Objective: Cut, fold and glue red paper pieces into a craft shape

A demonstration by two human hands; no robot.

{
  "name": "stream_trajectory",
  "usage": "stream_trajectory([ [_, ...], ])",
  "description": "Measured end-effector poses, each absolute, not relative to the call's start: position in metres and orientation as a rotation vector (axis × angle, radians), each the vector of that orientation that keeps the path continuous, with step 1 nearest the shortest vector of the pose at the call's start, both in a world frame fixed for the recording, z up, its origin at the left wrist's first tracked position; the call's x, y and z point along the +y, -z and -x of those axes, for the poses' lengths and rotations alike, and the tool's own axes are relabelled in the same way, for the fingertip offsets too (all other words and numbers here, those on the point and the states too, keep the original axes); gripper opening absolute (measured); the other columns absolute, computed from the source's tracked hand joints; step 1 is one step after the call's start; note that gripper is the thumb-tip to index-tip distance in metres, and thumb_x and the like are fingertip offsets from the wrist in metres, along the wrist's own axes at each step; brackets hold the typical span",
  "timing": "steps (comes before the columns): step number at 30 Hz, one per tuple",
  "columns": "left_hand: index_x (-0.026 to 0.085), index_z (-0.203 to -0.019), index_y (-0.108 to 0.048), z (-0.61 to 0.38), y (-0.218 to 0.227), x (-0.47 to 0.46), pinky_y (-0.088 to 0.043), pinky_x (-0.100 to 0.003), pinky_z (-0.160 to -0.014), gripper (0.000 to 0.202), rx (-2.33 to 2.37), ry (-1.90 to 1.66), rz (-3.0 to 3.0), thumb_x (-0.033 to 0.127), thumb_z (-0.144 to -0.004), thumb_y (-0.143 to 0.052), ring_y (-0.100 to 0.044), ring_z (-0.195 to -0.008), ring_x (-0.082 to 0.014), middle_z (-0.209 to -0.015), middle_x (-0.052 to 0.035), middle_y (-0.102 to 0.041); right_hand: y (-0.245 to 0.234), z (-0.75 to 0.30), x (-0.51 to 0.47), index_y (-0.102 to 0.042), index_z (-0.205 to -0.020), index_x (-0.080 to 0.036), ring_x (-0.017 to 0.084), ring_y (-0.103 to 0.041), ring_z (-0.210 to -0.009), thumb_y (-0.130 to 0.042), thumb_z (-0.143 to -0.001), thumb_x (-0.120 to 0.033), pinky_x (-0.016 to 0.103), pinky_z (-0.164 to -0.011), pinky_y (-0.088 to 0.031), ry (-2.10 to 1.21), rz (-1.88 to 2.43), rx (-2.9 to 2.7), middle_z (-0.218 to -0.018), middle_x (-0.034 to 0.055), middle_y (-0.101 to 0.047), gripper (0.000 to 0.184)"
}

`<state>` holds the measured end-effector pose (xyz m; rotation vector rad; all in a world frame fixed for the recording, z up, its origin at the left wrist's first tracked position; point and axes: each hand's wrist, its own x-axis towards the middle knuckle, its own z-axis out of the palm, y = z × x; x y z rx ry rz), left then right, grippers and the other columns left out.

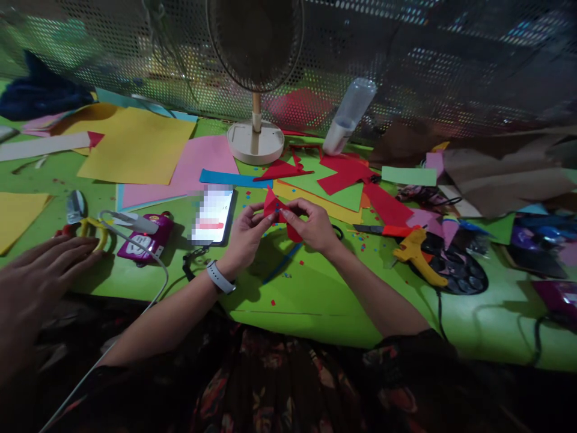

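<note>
A small folded piece of red paper (278,210) is held above the green table (315,294), pinched between both my hands. My left hand (246,237), with a white watch on its wrist, grips the paper's left side with closed fingers. From the right, my right hand (312,225) pinches the other side. A blue pen (282,264) lies on the table just below my hands.
Another person's hand (40,270) lies flat at the left by yellow-handled scissors (92,231). A phone (213,215), purple charging device (146,237), fan base (255,141), tilted bottle (349,114), yellow glue gun (417,252) and coloured paper sheets (135,144) crowd the table. A mesh wall stands behind.
</note>
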<state>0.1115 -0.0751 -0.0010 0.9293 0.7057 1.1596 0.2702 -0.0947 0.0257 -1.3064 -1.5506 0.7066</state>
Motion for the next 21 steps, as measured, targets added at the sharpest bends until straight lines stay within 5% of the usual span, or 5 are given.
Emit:
stream_trajectory([
  [10,0.02,-0.103,-0.063,-0.1107,-0.0027,-0.0774,-0.052,-0.029,-0.089,0.034,0.669,-1.151,-0.884,0.02,-0.073,-0.078,-0.069,-0.089,-0.0132,-0.096,-0.0024,-0.074,-0.025,-0.2718,-0.0936,-0.067,-0.087,-0.018,0.014,-0.062,-0.074,-0.062,-0.084,-0.035,0.028,-0.072,-0.049,-0.725,1.305,-1.559,-0.08,0.001,-0.07,0.017],
  [21,0.017,-0.099,-0.061,-0.1112,-0.0012,-0.0738,-0.053,-0.028,-0.08,0.036,0.767,-1.178,-0.851,0.022,-0.069,-0.08,-0.07,-0.076,-0.0131,-0.08,-0.0008,-0.073,-0.0254,-0.2715,-0.0959,-0.069,-0.097,-0.02,0.017,-0.066,-0.086,-0.058,-0.086,-0.031,0.033,-0.081,-0.052,-0.78,1.304,-1.628,-0.095,0.0042,-0.073,0.019],
])
